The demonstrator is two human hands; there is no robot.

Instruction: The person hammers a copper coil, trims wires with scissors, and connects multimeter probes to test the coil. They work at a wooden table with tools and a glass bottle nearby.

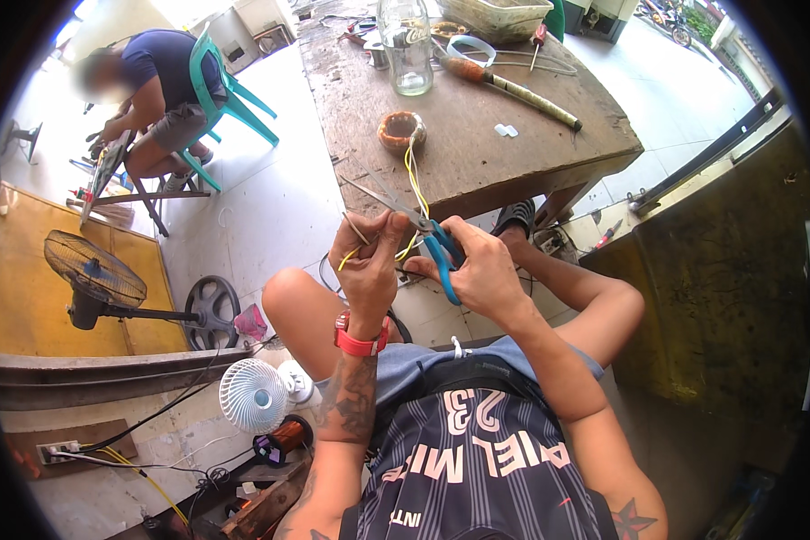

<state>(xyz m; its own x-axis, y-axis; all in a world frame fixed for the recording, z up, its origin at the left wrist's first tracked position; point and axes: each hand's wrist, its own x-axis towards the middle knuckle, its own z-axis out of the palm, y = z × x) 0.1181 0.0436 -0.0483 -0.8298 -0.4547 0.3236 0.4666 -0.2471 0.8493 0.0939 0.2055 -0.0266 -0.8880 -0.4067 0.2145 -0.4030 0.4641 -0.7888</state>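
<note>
My left hand (369, 252) pinches thin yellow and white wires (414, 180) over my lap, their short ends sticking out between the fingers. My right hand (481, 270) grips blue-handled scissors (444, 261), whose silver blades lie partly open across the wires, close beside my left thumb and forefinger. Whether the blades touch the wires I cannot tell. The wires run up to a copper-coloured wound ring (391, 135) on the wooden table (558, 135) in front of me.
On the table are a glass bottle (409, 67), a long rod (531, 103), a screwdriver (538, 40) and a plastic tub (490, 18). A person (166, 90) bends forward on a green chair at upper left. A standing fan (94, 270) and a small white fan (254, 396) are at left.
</note>
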